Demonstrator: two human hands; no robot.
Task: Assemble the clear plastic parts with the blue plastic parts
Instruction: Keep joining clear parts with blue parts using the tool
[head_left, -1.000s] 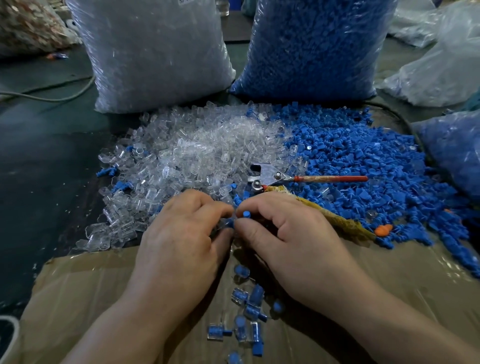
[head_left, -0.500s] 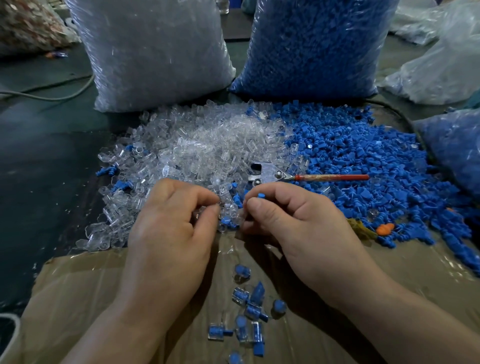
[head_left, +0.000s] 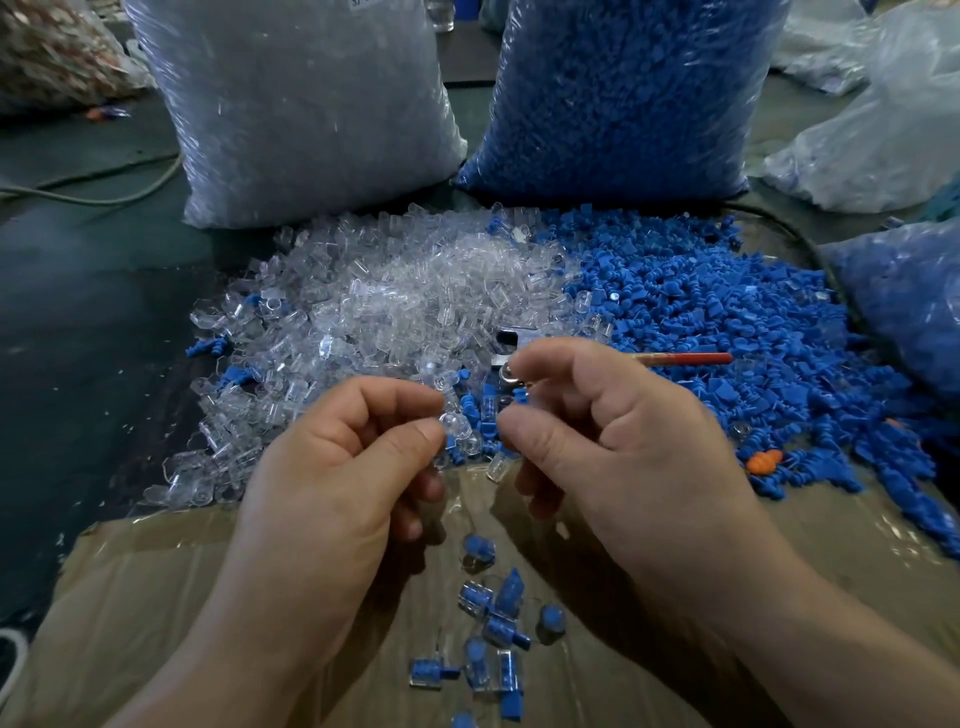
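Two stuffed sacks stand at the far edge of the desk (head_left: 78, 312), the sack of clear parts (head_left: 301, 104) on the left and the sack of blue parts (head_left: 623, 93) on the right, and in front of each spreads its loose heap: the clear heap (head_left: 389, 291) touching the blue heap (head_left: 727, 322) down the middle. A cardboard sheet (head_left: 156, 597) covers the near edge. Above it the left hand (head_left: 332, 478) pinches a clear part (head_left: 454, 423) between thumb and forefinger. The right hand (head_left: 623, 457) has its fingers curled close beside it, with a blue part (head_left: 519, 399) showing just above the thumb; whether it is grasped I cannot tell. The step looks like lining up a pair, so the next move calls for aiming the blue stem at the clear opening and pressing home. A red-handled cutter (head_left: 685, 358) lies across the heaps right behind the right hand and could snag a reach. Finished pieces (head_left: 493, 623) lie on the cardboard between the wrists, and an orange piece (head_left: 763, 460) lies at the blue heap's near side
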